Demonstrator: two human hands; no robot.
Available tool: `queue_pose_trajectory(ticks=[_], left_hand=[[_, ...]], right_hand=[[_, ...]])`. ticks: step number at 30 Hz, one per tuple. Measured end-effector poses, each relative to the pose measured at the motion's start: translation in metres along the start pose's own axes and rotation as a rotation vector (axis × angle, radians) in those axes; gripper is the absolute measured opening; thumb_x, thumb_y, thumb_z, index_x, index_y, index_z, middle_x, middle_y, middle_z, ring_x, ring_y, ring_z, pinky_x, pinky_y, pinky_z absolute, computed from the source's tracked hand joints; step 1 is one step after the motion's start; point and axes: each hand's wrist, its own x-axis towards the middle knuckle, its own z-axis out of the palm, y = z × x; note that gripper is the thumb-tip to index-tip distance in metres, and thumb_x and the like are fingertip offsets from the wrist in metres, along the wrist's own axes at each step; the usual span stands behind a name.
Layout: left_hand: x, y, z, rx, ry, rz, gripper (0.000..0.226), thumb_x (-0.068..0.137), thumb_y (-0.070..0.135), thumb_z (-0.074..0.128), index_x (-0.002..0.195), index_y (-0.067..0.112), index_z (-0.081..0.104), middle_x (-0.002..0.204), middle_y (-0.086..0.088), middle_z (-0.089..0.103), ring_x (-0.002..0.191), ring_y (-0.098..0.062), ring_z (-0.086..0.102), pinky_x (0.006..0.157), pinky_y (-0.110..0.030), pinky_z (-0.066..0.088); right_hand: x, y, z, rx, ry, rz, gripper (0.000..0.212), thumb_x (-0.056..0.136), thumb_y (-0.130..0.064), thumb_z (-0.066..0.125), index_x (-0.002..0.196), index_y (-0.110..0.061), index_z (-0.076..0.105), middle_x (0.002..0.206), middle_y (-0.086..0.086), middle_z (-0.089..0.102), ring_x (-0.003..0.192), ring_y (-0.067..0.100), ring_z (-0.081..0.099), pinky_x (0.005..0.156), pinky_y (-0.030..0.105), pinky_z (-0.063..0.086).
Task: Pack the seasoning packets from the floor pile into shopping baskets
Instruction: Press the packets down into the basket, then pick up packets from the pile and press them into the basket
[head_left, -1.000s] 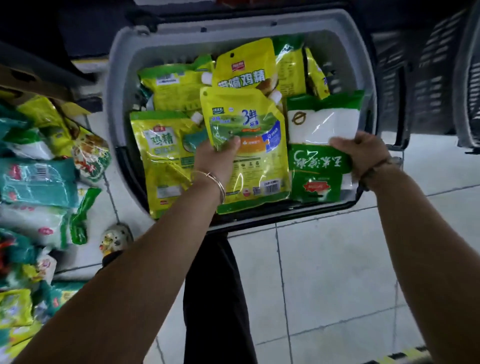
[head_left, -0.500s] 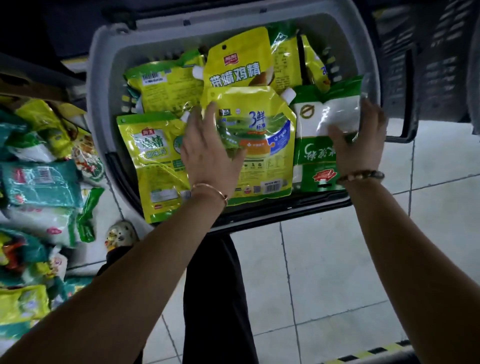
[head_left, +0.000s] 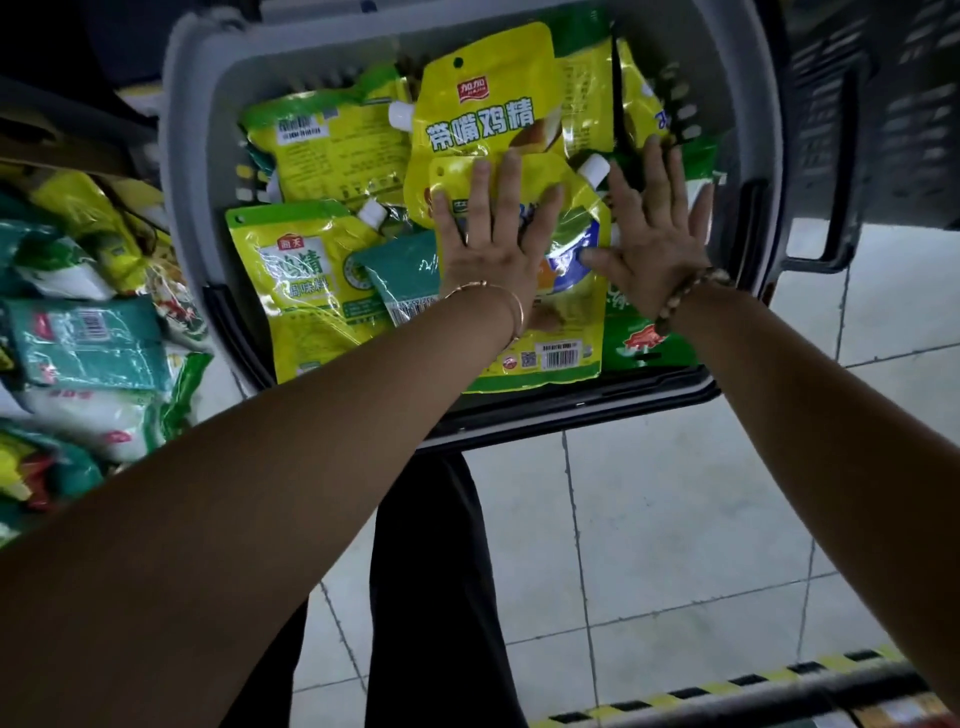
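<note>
A grey shopping basket (head_left: 187, 171) on the tiled floor holds several yellow and green seasoning packets. My left hand (head_left: 493, 239) lies flat with straight fingers on a yellow spouted packet (head_left: 566, 343) in the middle. Beside it, my right hand (head_left: 654, 244) presses flat on a green and white packet (head_left: 644, 343) at the basket's right side. Another yellow packet (head_left: 483, 109) stands behind the fingers, and one more yellow packet (head_left: 301, 286) lies to the left. The floor pile of packets (head_left: 78, 332) sits left of the basket.
A dark basket (head_left: 883, 130) stands to the right, its handle close to the grey basket's rim. Pale tiles (head_left: 649, 545) stretch in front of the grey basket. My dark trouser leg (head_left: 436, 597) is below it. A yellow-black striped edge (head_left: 779, 680) runs along the bottom right.
Both hands let go of their packets and spread flat on top of them. They have slid further into the basket, and the view has closed in on it.
</note>
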Motion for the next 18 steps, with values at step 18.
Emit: queue_pose_trajectory(ticks=[18], left_hand=[[-0.011, -0.015, -0.019, -0.191, 0.022, 0.062, 0.093, 0.091, 0.030, 0.057, 0.148, 0.018, -0.015, 0.155, -0.010, -0.022, 0.143, -0.030, -0.018, 0.113, -0.051, -0.006]], right_hand=[[-0.002, -0.018, -0.021, 0.251, -0.041, 0.194, 0.083, 0.088, -0.051, 0.053, 0.151, -0.028, 0.005, 0.158, 0.001, -0.011, 0.146, 0.024, 0.001, 0.118, 0.048, 0.006]])
